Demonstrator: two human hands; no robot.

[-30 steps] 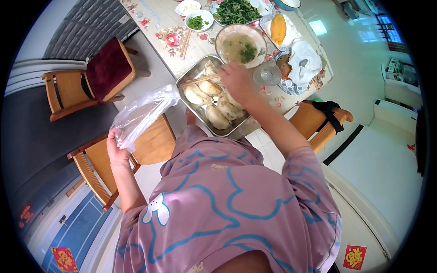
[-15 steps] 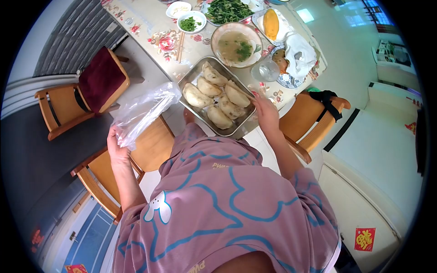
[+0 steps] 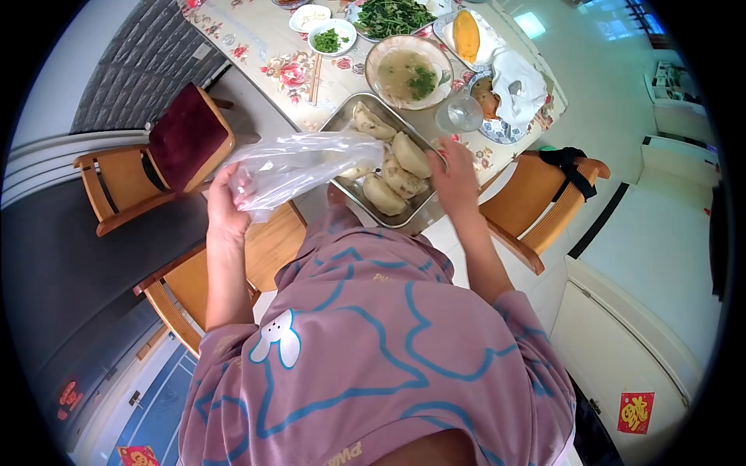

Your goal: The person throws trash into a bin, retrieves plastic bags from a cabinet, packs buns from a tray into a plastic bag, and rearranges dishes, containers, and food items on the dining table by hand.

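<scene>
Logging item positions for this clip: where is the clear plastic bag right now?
In the head view, the clear plastic bag hangs from the left hand, its far end over the left part of the silver metal tray.

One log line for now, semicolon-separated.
left hand: holds plastic bag; bag: partly over tray; tray: dumplings inside; right hand: at tray edge, grip unclear

A flower-patterned tabletop (image 3: 342,84) bore a metal tray (image 3: 408,127) at its near edge, with a soup bowl (image 3: 373,64) and clear glass (image 3: 459,114) beyond; chopsticks (image 3: 315,79), two small white dishes (image 3: 315,45), a plate of greens (image 3: 355,15) and two other plates (image 3: 503,137) lay around.
</scene>
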